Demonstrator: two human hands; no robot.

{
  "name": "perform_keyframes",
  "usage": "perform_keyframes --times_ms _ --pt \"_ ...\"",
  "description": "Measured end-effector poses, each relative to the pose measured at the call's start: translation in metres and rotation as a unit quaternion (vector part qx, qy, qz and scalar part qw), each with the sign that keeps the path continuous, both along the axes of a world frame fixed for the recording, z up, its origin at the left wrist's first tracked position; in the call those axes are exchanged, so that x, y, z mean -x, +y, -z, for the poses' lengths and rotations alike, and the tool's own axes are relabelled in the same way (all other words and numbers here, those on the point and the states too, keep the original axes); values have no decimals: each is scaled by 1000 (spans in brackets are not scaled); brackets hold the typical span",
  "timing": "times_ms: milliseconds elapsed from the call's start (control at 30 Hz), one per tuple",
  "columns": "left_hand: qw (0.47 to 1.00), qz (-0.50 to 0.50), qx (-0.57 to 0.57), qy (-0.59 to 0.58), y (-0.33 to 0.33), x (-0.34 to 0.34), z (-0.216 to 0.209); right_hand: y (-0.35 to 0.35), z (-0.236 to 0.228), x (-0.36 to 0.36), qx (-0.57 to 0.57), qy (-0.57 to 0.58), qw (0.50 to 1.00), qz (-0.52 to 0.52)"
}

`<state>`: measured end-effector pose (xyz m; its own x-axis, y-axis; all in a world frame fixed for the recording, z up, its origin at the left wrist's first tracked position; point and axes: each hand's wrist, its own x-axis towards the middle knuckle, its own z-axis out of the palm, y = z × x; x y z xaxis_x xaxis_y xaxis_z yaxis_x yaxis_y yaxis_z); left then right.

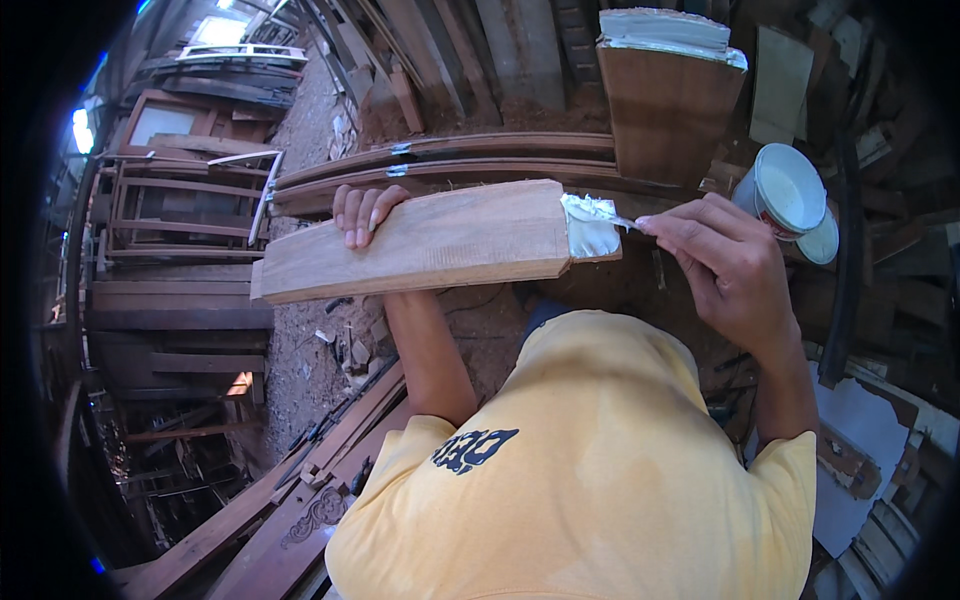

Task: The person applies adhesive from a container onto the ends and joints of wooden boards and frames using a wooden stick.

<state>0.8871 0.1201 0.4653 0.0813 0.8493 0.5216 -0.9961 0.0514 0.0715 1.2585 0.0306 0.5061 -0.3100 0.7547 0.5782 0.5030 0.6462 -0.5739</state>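
Left hand (362,213) is gripping the far edge of a wooden plank (420,240), fingers curled over | right hand (725,265) is pinching a putty knife (610,218), blade lying on grey filler (590,235) at the plank's near-right end | white tin (785,190) is sitting just beyond the right hand

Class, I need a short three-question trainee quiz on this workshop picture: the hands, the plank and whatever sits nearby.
1. True or false: the left hand grips the wooden plank from its far edge.
2. What does the right hand press onto the plank's end?
A. a brush
B. a putty knife
C. a hammer
3. What colour is the paste at that end?

Key
1. True
2. B
3. Pale grey-white, like the open tin to the right
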Motion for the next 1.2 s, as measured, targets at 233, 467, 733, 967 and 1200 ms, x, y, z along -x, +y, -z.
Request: perform_keyframes --times_ms 233,467,733,967,1200 --pt "998 -18 59 17 -4 9 1 -9 7 -3 54 32 997 -41" --pt "995 8 78 55 3 25 6 -4 11 -11 98 107 989 -9" --pt "969 -42 232 77 -4 44 24 -9 12 -17 182 144 972 -39" --pt "879 -153 431 134 0 42 28 -4 26 -4 88 102 990 31" --pt "851 -173 453 200 1 26 18 -5 31 -10 15 25 1000 11"
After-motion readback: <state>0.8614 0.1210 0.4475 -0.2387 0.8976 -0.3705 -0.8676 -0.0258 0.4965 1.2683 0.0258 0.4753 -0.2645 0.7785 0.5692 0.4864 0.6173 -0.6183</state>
